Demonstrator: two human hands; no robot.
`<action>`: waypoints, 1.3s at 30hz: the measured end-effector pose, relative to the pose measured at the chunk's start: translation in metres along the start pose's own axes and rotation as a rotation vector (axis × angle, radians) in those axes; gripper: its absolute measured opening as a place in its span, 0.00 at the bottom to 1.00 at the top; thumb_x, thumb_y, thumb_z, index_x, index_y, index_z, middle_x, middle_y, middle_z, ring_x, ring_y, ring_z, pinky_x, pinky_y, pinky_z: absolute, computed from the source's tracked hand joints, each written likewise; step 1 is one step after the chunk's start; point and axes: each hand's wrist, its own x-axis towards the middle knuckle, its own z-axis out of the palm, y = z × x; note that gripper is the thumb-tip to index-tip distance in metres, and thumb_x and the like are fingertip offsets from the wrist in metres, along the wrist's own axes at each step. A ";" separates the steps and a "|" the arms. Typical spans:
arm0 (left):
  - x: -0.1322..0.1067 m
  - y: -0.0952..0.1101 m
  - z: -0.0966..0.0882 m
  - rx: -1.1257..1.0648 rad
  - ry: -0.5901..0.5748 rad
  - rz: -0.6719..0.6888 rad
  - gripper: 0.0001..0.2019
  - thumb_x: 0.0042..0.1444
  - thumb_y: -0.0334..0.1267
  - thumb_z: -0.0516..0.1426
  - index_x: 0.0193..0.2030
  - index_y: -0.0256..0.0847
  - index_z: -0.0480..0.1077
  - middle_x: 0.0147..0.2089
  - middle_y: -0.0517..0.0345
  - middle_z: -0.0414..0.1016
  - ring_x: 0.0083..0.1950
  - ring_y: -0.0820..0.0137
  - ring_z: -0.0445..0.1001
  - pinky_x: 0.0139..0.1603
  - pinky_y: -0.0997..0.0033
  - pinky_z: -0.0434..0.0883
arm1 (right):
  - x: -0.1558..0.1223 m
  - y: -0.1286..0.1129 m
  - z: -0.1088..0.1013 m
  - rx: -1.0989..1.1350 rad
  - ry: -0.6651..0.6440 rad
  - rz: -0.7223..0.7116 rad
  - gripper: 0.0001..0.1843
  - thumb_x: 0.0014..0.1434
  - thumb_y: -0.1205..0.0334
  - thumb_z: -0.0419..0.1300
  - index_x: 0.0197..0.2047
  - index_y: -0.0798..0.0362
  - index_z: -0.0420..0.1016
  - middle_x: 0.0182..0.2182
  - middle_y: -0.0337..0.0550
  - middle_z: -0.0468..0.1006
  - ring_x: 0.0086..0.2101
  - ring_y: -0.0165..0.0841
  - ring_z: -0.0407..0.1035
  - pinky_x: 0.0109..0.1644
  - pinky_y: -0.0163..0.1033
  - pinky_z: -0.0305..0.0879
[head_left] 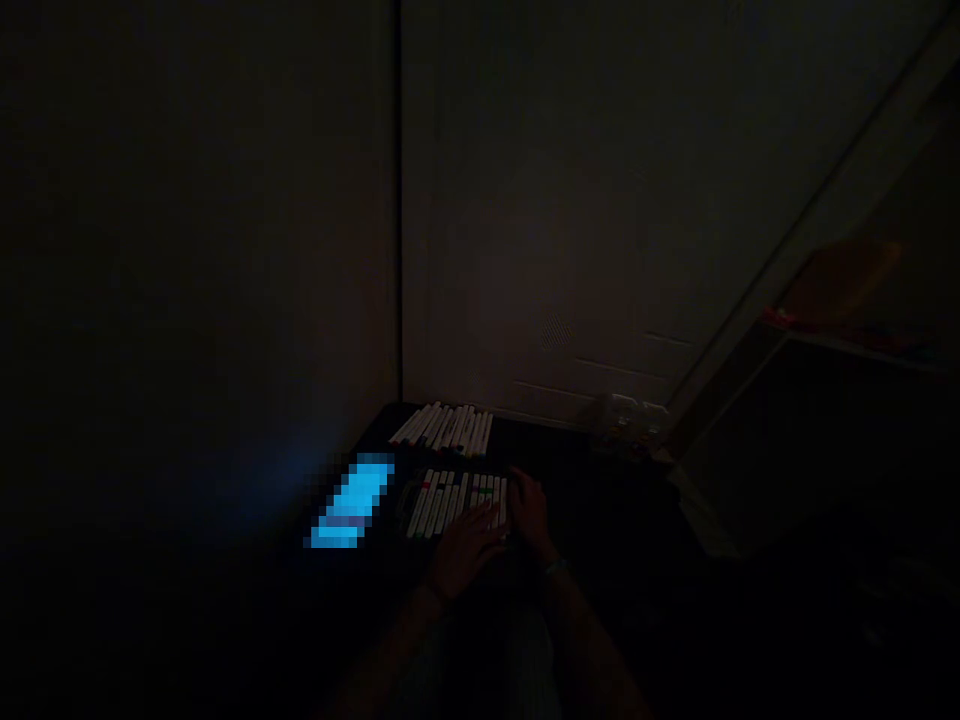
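The near row of markers (436,512) lies on the dark table (615,520), straight ahead of us: white barrels side by side, a few bands of red, green and violet showing toward the far side. Our left hand (469,545) reaches over the right part of this row, fingers stretched forward across the barrels; our right hand (531,505) is at the row's right end, fingers bent beside the last markers. We cannot tell whether either grip is pressed together on a marker or merely resting there.

We judge the step in hand to be setting or straightening the markers at that right end. The next move seems to call for light fingertips, one hand steadying the neighbours while the other handles a single barrel.

Just beyond, a looser far group of markers (450,430) lies slanted, some overlapping. To the left, a bright blue screen (352,500) glows, its contents blurred into blocks. Farther right, near the wall (517,250), a clear container (634,420) is faint, and we cannot read what is inside.

Much is lost in darkness: our fingers cover several barrels, the labels are too small to read, and a tray beneath the near row, if any, is indistinct. The orange-yellow thing (847,280) at far right stays unidentifiable.
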 end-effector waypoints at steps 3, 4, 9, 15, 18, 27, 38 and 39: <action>0.000 0.000 0.001 0.005 0.009 -0.005 0.18 0.54 0.42 0.54 0.53 0.52 0.64 0.61 0.60 0.59 0.62 0.64 0.56 0.59 0.56 0.60 | -0.001 0.001 0.000 0.049 0.023 0.010 0.19 0.60 0.61 0.44 0.53 0.46 0.64 0.49 0.38 0.69 0.47 0.32 0.61 0.52 0.40 0.53; 0.000 0.000 0.002 0.006 0.011 -0.005 0.18 0.54 0.42 0.54 0.53 0.52 0.64 0.61 0.60 0.59 0.62 0.64 0.56 0.59 0.56 0.60 | -0.001 0.001 -0.001 0.066 0.026 0.000 0.19 0.60 0.62 0.44 0.51 0.46 0.66 0.48 0.38 0.70 0.47 0.32 0.61 0.52 0.39 0.53; 0.000 0.000 0.003 -0.009 0.011 -0.019 0.17 0.54 0.42 0.54 0.52 0.53 0.65 0.61 0.62 0.58 0.62 0.65 0.56 0.59 0.57 0.61 | -0.001 0.005 -0.002 0.134 0.060 -0.017 0.18 0.57 0.67 0.44 0.40 0.48 0.74 0.46 0.41 0.70 0.48 0.32 0.61 0.52 0.40 0.54; -0.001 -0.001 0.005 -0.011 0.005 -0.020 0.19 0.54 0.40 0.54 0.53 0.52 0.64 0.62 0.60 0.57 0.62 0.65 0.56 0.59 0.58 0.60 | -0.004 0.005 -0.002 0.128 0.072 -0.003 0.18 0.57 0.67 0.45 0.39 0.47 0.75 0.46 0.41 0.70 0.47 0.32 0.60 0.52 0.41 0.54; -0.001 -0.002 0.007 -0.010 0.013 -0.011 0.19 0.54 0.40 0.54 0.54 0.52 0.63 0.62 0.61 0.57 0.62 0.65 0.56 0.59 0.58 0.60 | -0.005 0.003 -0.002 0.109 0.071 -0.004 0.18 0.56 0.68 0.45 0.40 0.47 0.75 0.46 0.41 0.70 0.47 0.33 0.60 0.53 0.42 0.54; 0.000 -0.003 0.008 -0.022 0.006 -0.005 0.18 0.53 0.40 0.55 0.52 0.52 0.65 0.61 0.61 0.59 0.62 0.65 0.55 0.59 0.56 0.60 | -0.006 0.001 -0.001 0.050 0.071 0.004 0.17 0.56 0.66 0.47 0.41 0.47 0.75 0.47 0.41 0.70 0.49 0.34 0.59 0.55 0.44 0.51; 0.001 0.000 0.002 -0.046 -0.006 -0.009 0.16 0.55 0.41 0.53 0.52 0.52 0.65 0.60 0.61 0.60 0.62 0.66 0.56 0.59 0.58 0.61 | -0.006 0.004 0.001 0.073 0.096 0.029 0.16 0.56 0.65 0.48 0.40 0.47 0.76 0.46 0.41 0.70 0.48 0.34 0.59 0.53 0.41 0.54; 0.001 0.000 0.002 -0.049 -0.004 -0.009 0.16 0.55 0.42 0.53 0.52 0.52 0.65 0.60 0.62 0.60 0.61 0.66 0.56 0.58 0.58 0.61 | -0.006 0.004 0.001 0.072 0.100 0.024 0.16 0.56 0.65 0.48 0.40 0.47 0.76 0.46 0.41 0.70 0.48 0.34 0.59 0.53 0.41 0.54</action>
